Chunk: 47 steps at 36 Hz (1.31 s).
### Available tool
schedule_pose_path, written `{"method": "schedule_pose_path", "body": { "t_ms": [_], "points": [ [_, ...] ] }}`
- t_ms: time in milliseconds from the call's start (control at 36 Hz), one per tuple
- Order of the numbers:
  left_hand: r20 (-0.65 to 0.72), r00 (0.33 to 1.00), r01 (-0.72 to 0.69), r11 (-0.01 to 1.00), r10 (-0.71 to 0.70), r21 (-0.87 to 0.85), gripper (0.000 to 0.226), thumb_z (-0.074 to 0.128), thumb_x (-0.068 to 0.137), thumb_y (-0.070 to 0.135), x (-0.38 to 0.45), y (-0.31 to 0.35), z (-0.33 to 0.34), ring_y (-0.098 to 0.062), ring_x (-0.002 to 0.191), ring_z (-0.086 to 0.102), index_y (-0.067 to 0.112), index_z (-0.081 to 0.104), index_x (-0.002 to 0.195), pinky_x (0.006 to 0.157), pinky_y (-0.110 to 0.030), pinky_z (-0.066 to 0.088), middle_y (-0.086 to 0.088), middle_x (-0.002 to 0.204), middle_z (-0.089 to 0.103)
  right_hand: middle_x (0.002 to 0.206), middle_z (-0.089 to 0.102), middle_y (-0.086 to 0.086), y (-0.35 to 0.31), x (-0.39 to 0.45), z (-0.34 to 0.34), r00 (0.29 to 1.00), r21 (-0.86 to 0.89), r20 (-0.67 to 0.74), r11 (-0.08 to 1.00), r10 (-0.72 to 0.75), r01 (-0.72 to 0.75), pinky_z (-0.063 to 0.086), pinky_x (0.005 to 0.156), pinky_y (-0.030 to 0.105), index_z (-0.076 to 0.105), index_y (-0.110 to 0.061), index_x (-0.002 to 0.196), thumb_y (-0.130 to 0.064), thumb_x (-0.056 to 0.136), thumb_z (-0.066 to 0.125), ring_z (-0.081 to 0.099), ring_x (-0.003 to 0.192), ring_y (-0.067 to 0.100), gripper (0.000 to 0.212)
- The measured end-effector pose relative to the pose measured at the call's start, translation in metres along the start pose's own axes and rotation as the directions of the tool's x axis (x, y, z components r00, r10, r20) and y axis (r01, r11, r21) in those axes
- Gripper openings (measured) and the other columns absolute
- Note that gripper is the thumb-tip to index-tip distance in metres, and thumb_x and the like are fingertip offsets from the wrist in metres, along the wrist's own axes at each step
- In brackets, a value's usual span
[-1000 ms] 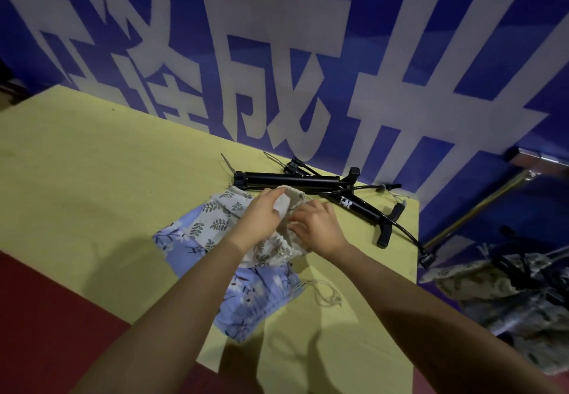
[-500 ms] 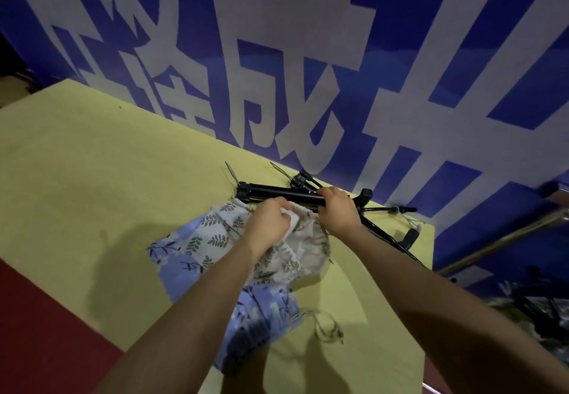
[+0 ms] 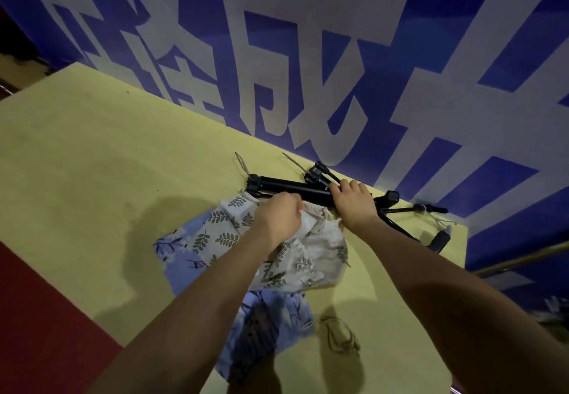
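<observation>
Black tripod (image 3: 286,188) is stiff; your right grip (image 3: 354,206) is clasping its tubes, left grip (image 3: 278,220) pinching the limp drawstring bag (image 3: 308,255) at its mouth.

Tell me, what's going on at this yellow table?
A person appears to be packing a folded black tripod into a leaf-print drawstring bag. The left hand grips the bag's mouth, while the right hand grips the tripod, which lies on the yellow table just beyond the bag. The tripod is not yet inside. A blue floral bag lies underneath the leaf-print one.
</observation>
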<state>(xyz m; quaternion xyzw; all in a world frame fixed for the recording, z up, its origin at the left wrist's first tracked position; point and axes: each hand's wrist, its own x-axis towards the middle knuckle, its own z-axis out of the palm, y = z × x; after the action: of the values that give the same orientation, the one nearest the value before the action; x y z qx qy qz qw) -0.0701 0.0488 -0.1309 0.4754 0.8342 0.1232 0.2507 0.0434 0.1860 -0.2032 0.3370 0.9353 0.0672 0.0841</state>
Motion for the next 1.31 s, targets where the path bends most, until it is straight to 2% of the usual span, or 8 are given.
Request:
{"method": "schedule_pose_path", "body": {
  "t_ms": [278, 500, 611, 722, 861, 1000, 1083, 1306],
  "points": [
    [-0.144, 0.989, -0.006, 0.994, -0.011, -0.113, 0.026, 0.041, 0.093, 0.006, -0.015, 0.004, -0.002, -0.02, 0.064, 0.049, 0.014, 0.061, 0.108, 0.049, -0.026, 0.033, -0.009, 0.094, 0.065, 0.117, 0.048, 0.014, 0.0, -0.014, -0.033, 0.996, 0.018, -0.073, 0.998, 0.055, -0.054, 0.041, 0.082, 0.041, 0.037, -0.01, 0.131, -0.007, 0.091, 0.05, 0.051, 0.101, 0.037, 0.042],
    [-0.268, 0.963, -0.038, 0.978, -0.018, -0.205, 0.027, 0.037, 0.09, -0.004, -0.044, 0.006, -0.005, -0.036, 0.068, 0.052, 0.005, 0.036, 0.115, 0.048, -0.032, 0.027, -0.019, 0.084, 0.057, 0.114, 0.047, 0.013, -0.001, -0.058, -0.082, 0.98, 0.211, -0.156, 0.973, 0.125, -0.091, 0.044, 0.072, 0.041, 0.04, -0.009, 0.119, -0.016, 0.087, 0.054, 0.054, 0.095, 0.036, 0.036],
    [-0.344, 0.937, -0.059, 0.94, -0.064, -0.336, 0.042, 0.041, 0.089, -0.007, -0.062, 0.009, -0.002, -0.021, 0.052, 0.034, 0.01, 0.024, 0.124, 0.043, -0.03, 0.023, -0.005, 0.063, 0.042, 0.114, 0.047, 0.011, -0.003, -0.093, -0.103, 0.971, 0.253, -0.168, 0.959, 0.173, -0.127, 0.034, 0.062, 0.034, 0.038, -0.009, 0.117, -0.019, 0.086, 0.057, 0.055, 0.092, 0.034, 0.038],
    [-0.428, 0.896, -0.059, 0.924, -0.118, -0.378, 0.073, 0.047, 0.088, -0.006, -0.076, 0.008, -0.007, -0.023, 0.059, 0.041, 0.015, 0.004, 0.144, 0.056, -0.035, 0.035, -0.003, 0.062, 0.045, 0.107, 0.053, 0.009, -0.004, -0.128, -0.111, 0.96, 0.284, -0.149, 0.94, 0.239, -0.19, 0.041, 0.061, 0.035, 0.038, -0.012, 0.115, -0.031, 0.083, 0.059, 0.059, 0.087, 0.033, 0.042],
    [-0.503, 0.861, -0.027, 0.983, -0.07, -0.183, 0.093, 0.053, 0.087, -0.001, -0.087, 0.005, -0.014, -0.024, 0.067, 0.052, 0.009, -0.016, 0.148, 0.086, -0.035, 0.039, -0.006, 0.072, 0.057, 0.106, 0.057, 0.005, -0.011, -0.164, -0.107, 0.949, 0.337, -0.161, 0.919, 0.272, -0.206, 0.037, 0.059, 0.031, 0.039, -0.015, 0.113, -0.034, 0.082, 0.057, 0.061, 0.089, 0.032, 0.04],
    [-0.48, 0.877, -0.088, 0.977, -0.015, -0.192, 0.076, 0.047, 0.085, -0.006, -0.098, 0.007, -0.018, -0.033, 0.076, 0.057, 0.014, 0.005, 0.146, 0.085, -0.038, 0.037, -0.01, 0.076, 0.059, 0.102, 0.06, 0.001, -0.013, -0.192, -0.097, 0.94, 0.393, -0.147, 0.89, 0.309, -0.231, 0.037, 0.061, 0.031, 0.043, -0.018, 0.107, -0.044, 0.081, 0.056, 0.061, 0.087, 0.027, 0.039],
    [-0.45, 0.893, -0.105, 0.964, -0.017, -0.243, 0.057, 0.044, 0.087, -0.006, -0.103, 0.007, -0.02, -0.034, 0.072, 0.056, 0.01, 0.019, 0.136, 0.069, -0.038, 0.04, -0.006, 0.069, 0.054, 0.101, 0.061, 0.002, -0.014, -0.199, -0.096, 0.954, 0.43, -0.086, 0.875, 0.286, -0.224, 0.036, 0.063, 0.03, 0.045, -0.017, 0.107, -0.041, 0.08, 0.06, 0.059, 0.087, 0.026, 0.039],
    [-0.445, 0.893, -0.21, 0.942, 0.075, -0.263, 0.054, 0.045, 0.09, -0.002, -0.117, 0.015, -0.013, -0.029, 0.066, 0.053, 0.012, 0.019, 0.135, 0.055, -0.033, 0.035, -0.006, 0.074, 0.055, 0.102, 0.064, 0.004, -0.024, -0.2, -0.096, 0.977, 0.544, 0.023, 0.817, 0.212, -0.19, 0.052, 0.069, 0.037, 0.037, -0.024, 0.123, -0.027, 0.077, 0.064, 0.061, 0.088, 0.027, 0.052]
  ]
}}
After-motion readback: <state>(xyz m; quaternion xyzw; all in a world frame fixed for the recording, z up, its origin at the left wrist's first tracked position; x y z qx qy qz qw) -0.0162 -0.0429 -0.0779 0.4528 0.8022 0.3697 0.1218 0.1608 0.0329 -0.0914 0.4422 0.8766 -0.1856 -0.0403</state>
